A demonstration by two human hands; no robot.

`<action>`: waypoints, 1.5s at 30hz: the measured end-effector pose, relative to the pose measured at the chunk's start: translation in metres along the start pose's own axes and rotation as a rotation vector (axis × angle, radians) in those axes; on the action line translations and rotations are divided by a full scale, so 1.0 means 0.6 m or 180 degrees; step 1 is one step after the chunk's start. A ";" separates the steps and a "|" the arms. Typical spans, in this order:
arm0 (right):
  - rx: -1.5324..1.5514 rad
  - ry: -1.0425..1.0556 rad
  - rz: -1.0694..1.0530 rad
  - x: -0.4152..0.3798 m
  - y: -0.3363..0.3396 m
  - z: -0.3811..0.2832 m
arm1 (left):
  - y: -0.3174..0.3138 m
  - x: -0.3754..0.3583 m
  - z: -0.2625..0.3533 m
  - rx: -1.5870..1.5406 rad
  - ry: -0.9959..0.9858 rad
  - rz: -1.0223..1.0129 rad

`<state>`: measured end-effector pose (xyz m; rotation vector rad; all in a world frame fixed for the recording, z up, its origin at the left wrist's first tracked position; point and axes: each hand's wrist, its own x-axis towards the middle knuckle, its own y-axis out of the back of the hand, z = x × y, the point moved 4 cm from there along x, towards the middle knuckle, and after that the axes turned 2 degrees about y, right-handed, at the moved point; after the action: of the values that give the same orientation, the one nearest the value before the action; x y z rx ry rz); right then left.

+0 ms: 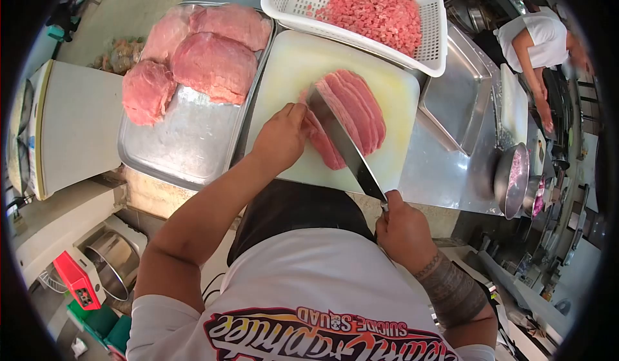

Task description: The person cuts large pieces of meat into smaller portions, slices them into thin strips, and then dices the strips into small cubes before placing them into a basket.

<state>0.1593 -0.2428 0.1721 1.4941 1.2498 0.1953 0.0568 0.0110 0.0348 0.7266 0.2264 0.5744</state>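
The steel table (429, 177) supports the whole arrangement. The tray (177, 149), left of the board, carries four large cuts (216, 66) grouped toward its far end; its raised rim would contain them and any juice. The board (277, 71) lies directly in front of the person, within reach of both hands, its flat face backing the blade. The basket (361, 30) adjoins the board's far edge; its walls confine the diced meat (380, 9), and its perforations would let liquid drain. The pan (456, 64) sits beyond the board's far right corner.

The sliced meat (362, 113) rests near the board's centre, its slices overlapping in a fan to the right of the knife (340, 135). The blade slants from the centre toward the near right corner, standing between the fan and a separate strip (327, 149). The right hand (406, 231) is clenched around the handle, presumably for control. The left hand (281, 136), fingers bent, presses its fingertips to the strip's far end, apparently steadying it and keeping the palm away from the edge.
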 end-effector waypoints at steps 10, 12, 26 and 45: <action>-0.0186 0.0018 -0.0238 0.052 -0.018 -0.006 | -0.005 0.008 -0.007 -0.0061 0.0162 0.0090; -0.0224 0.0162 -0.0138 0.086 -0.033 -0.019 | -0.003 0.011 -0.006 -0.0114 0.0224 0.0047; -0.0158 0.0018 -0.0127 0.028 -0.070 0.024 | 0.005 0.000 0.002 -0.0158 0.0233 0.0045; -0.0146 0.0005 0.0129 0.009 -0.060 -0.004 | -0.003 -0.005 -0.016 0.0054 -0.0143 -0.0088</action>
<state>0.1389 -0.2439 0.1417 1.4806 1.2093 0.2503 0.0510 0.0137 0.0266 0.7510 0.1996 0.5300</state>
